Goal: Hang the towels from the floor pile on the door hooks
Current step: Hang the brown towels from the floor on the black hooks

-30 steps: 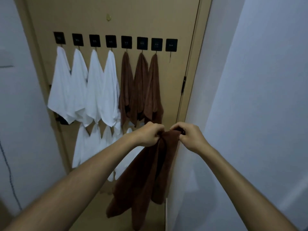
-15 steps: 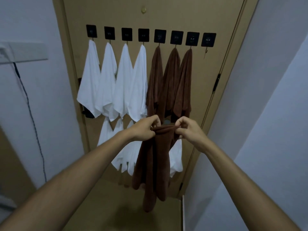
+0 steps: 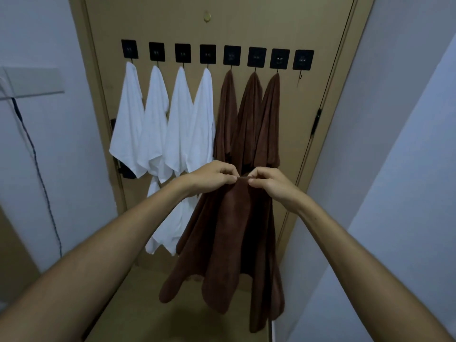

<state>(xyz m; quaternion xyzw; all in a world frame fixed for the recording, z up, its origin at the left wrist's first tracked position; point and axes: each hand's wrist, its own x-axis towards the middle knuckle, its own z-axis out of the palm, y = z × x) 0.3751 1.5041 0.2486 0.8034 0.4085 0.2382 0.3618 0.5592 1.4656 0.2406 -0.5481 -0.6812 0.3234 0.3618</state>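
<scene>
Head view: a brown towel (image 3: 229,243) is held up before the door (image 3: 246,25), its top edge pinched between the left hand (image 3: 212,177) and right hand (image 3: 269,183). The lower towel row is largely hidden behind it. The rightmost hook (image 3: 299,79) is bare. Marks on the hook plates cannot be read.

Dim, narrow corner: pale bluish-white painted walls (image 3: 407,119) either side of a tan wooden door (image 3: 246,28) with a black hinge (image 3: 319,117) on its right edge, grey flat wall panel (image 3: 32,81) at left with thin black cable (image 3: 37,169) hanging below it, tan floor (image 3: 148,304).
</scene>
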